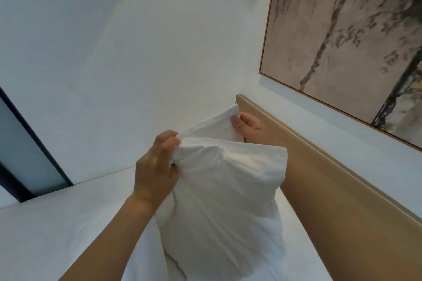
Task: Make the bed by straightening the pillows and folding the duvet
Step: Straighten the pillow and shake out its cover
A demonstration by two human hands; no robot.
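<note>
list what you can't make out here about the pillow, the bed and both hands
All in the head view:
- Pillow: its lower end is cut off by the bottom edge.
- Right hand: most fingers are hidden behind the pillowcase flap it pinches.
- Left hand: fingertips are buried in the gripped fabric.
- Bed: duvet and other pillows cannot be told apart; white on white.
- Painting: cropped by the top and right edges.

White walls, a framed tree painting above a wooden headboard, dark-framed window at left

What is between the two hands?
In the head view, the top edge of the white pillow spans between them: the left hand grips one bunched corner, and the right hand pinches the other corner flap.
</note>
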